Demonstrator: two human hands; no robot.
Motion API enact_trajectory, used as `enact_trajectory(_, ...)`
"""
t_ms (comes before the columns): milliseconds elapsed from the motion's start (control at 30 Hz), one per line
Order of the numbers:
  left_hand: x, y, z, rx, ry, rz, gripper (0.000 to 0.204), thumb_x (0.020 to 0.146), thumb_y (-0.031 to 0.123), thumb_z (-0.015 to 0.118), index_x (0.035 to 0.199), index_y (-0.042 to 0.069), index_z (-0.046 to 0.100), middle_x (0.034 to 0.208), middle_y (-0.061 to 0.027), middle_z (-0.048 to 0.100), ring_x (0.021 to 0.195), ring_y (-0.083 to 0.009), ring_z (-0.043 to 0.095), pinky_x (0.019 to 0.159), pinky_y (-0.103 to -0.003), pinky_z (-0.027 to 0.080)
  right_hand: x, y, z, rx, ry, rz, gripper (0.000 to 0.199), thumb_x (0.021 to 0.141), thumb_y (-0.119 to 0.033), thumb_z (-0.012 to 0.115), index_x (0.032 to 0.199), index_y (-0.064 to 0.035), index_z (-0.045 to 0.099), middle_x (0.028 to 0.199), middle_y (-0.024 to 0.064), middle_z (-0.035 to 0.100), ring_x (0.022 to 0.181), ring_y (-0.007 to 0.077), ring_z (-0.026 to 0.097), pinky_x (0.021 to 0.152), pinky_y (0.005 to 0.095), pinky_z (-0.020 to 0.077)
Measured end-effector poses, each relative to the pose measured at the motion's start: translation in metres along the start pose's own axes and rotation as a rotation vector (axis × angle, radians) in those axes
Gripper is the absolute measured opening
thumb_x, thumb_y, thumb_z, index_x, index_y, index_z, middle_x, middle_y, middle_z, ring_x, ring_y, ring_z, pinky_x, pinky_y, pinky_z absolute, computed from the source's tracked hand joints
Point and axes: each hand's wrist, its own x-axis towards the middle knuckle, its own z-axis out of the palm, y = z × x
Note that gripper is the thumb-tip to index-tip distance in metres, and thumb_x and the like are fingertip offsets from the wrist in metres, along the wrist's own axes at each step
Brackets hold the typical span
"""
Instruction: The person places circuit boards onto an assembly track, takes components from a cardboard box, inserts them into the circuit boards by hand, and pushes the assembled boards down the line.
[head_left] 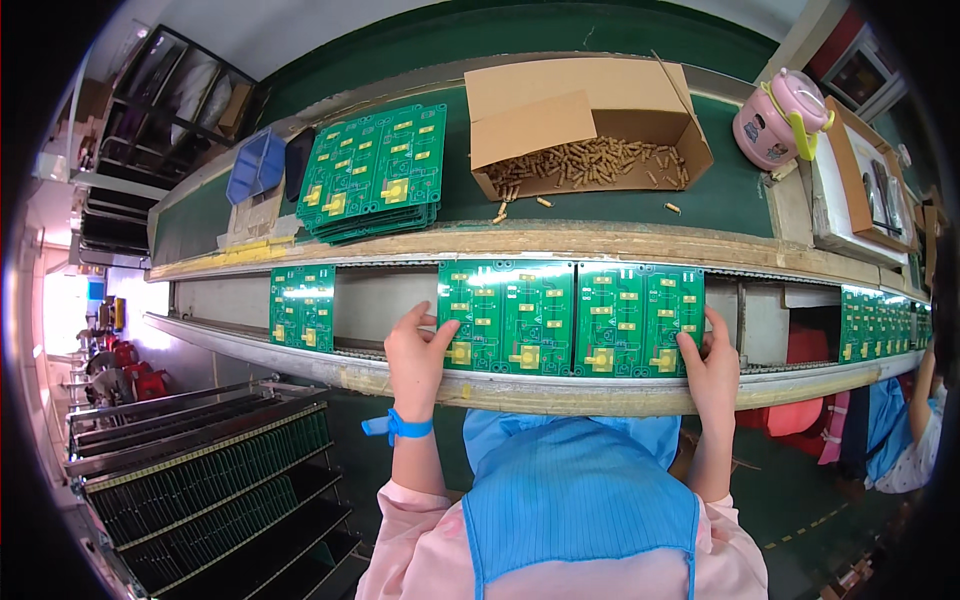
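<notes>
Two green printed circuit boards with pale yellow patches lie side by side across the conveyor rails in front of me, a left board (498, 308) and a right board (625, 312). My left hand (414, 358) is closed on the outer edge of the left board, thumb on its face near the lower corner. At the opposite end, my right hand (712, 362) pinches the outer edge of the right board, thumb on top. Fingertips below the edges are partly hidden. A blue strap (398, 427) circles my left wrist.
Farther left on the rails sits another board (302, 308); several more boards (878, 325) lie at the right. Behind are a board stack (372, 165), blue bin (256, 166), carton (555, 90) of small brown cylinders, and pink jug (770, 125). A rack (200, 505) stands lower left. Another person's arm (922, 395) shows right.
</notes>
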Motion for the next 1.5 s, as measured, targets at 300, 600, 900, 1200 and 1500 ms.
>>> enact_trajectory(300, 0.018, -0.011, -0.003, -0.318, -0.246, -0.177, 0.027, 0.079, 0.004, 0.077, 0.102, -0.009, 0.069, 0.078, -0.0116, 0.073, 0.067, -0.0080, 0.063, 0.059, -0.025, 0.050, -0.001, 0.006, 0.006, 0.063, 0.067, -0.178, 0.051, 0.090, -0.023, 0.068, 0.131, 0.0014, 0.050, 0.079, 0.0208, 0.066, 0.070, 0.0383, 0.065, 0.061, 0.0449, 0.0493)
enact_trajectory(600, 0.007, 0.031, -0.010, 0.505, -0.038, 0.266, 0.045, 0.082, 0.022, 0.075, 0.117, -0.005, 0.064, 0.113, -0.0224, 0.067, 0.092, -0.0379, 0.064, 0.083, -0.042, 0.052, 0.008, -0.021, -0.032, -0.269, -0.061, -0.248, 0.050, 0.086, -0.033, 0.071, 0.121, -0.0002, 0.059, 0.095, 0.0201, 0.069, 0.083, 0.0390, 0.066, 0.072, 0.0473, 0.0523)
enact_trajectory(900, 0.081, 0.126, 0.053, 0.246, 0.000, 0.805, 0.024, 0.084, 0.006, 0.064, 0.108, 0.004, 0.069, 0.107, -0.0110, 0.065, 0.098, -0.0324, 0.060, 0.083, -0.041, 0.051, 0.128, -0.055, -0.020, -0.084, 0.282, -0.675, 0.018, 0.086, -0.011, 0.066, 0.101, -0.0034, 0.071, 0.097, 0.0112, 0.065, 0.086, 0.0309, 0.064, 0.078, 0.0409, 0.0526)
enact_trajectory(1200, 0.100, 0.110, 0.084, 0.354, 0.034, 0.914, 0.016, 0.079, 0.007, 0.060, 0.091, 0.007, 0.070, 0.092, -0.0073, 0.060, 0.092, -0.0265, 0.060, 0.075, -0.038, 0.052, 0.129, -0.042, -0.006, -0.257, 0.241, -0.779, 0.015, 0.086, -0.003, 0.061, 0.096, -0.0025, 0.072, 0.089, 0.0111, 0.062, 0.093, 0.0302, 0.060, 0.084, 0.0400, 0.0502)
enact_trajectory(1500, 0.056, 0.157, 0.083, -0.053, -0.092, 1.090, 0.011, 0.084, 0.002, 0.065, 0.096, 0.001, 0.067, 0.092, -0.0133, 0.065, 0.087, -0.0316, 0.061, 0.077, -0.040, 0.051, 0.120, -0.038, -0.012, -0.148, 0.206, -0.834, 0.005, 0.085, -0.005, 0.065, 0.088, -0.0013, 0.067, 0.088, 0.0124, 0.062, 0.090, 0.0318, 0.060, 0.080, 0.0409, 0.0504)
